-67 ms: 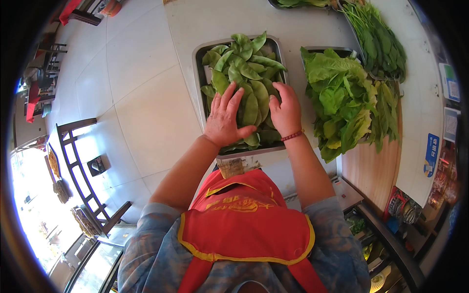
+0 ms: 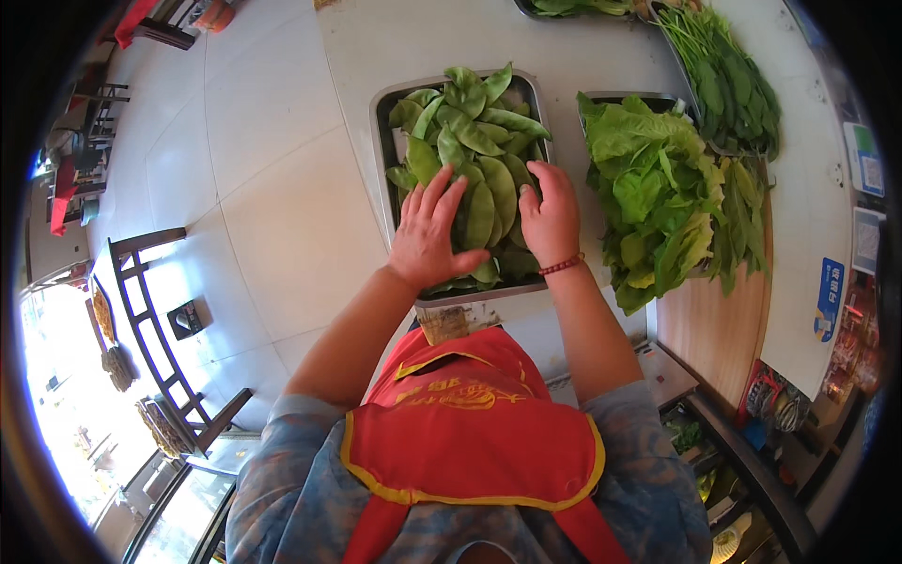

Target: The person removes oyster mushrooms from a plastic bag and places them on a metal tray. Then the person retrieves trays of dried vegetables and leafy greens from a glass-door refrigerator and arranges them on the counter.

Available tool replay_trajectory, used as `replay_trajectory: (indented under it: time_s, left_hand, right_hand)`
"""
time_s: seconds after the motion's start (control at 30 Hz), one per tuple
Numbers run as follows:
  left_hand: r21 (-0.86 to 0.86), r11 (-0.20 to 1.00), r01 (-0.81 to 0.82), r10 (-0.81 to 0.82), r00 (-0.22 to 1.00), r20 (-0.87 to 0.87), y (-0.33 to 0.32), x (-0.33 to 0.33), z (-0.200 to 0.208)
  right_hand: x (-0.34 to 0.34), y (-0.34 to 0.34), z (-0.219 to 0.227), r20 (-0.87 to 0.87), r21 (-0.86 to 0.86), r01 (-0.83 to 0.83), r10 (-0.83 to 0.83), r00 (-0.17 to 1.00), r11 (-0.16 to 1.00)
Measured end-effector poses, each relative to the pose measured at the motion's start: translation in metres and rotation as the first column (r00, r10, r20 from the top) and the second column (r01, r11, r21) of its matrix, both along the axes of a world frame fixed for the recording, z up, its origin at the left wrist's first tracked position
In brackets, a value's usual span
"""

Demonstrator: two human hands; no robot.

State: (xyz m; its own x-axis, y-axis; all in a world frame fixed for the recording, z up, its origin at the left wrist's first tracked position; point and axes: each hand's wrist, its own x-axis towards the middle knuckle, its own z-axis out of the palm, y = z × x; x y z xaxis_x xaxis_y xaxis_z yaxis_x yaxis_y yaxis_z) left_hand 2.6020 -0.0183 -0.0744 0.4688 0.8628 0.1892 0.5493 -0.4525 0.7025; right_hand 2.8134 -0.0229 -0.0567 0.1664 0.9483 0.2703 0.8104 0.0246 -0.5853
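Broad flat green bean pods (image 2: 465, 132) lie heaped in a rectangular metal tray (image 2: 379, 141) in front of me. My left hand (image 2: 426, 235) rests on the near left part of the heap, its fingers spread and its thumb pointing right. At the tray's right side, my right hand (image 2: 550, 216) touches the pods' edge. Its thumb and forefinger stand apart, the other fingers are partly hidden, and no pod shows in its grasp. A dark red bead bracelet (image 2: 562, 264) circles that wrist.
Right of the beans, leafy lettuce (image 2: 648, 188) overhangs its tray. Beyond it lie long-stemmed greens (image 2: 728, 85), and another tray of greens (image 2: 583, 7) sits at the far edge. A dark wooden chair (image 2: 155, 329) stands on the tiled floor (image 2: 272, 216) to the left.
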Motion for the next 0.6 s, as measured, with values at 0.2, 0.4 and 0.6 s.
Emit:
replay_trajectory:
  time_s: [0.2, 0.4, 0.6]
  left_hand:
    - [0.088, 0.985, -0.147, 0.149, 0.989, -0.015, -0.035, -0.027, -0.007]
    - [0.051, 0.942, -0.331, 0.334, 0.918, -0.214, -0.044, 0.027, -0.023]
    - [-0.102, 0.947, -0.304, 0.304, 0.952, -0.014, -0.046, 0.010, -0.013]
  right_hand:
    - [-0.001, 0.034, 0.007, 0.227, 0.107, 0.010, -0.034, 0.973, 0.994]
    - [-0.008, 0.056, -0.014, 0.331, -0.135, -0.056, 0.098, 0.938, 0.989]
    - [0.010, 0.037, -0.007, 0.011, 0.074, -0.047, 0.046, 0.999, 0.996]
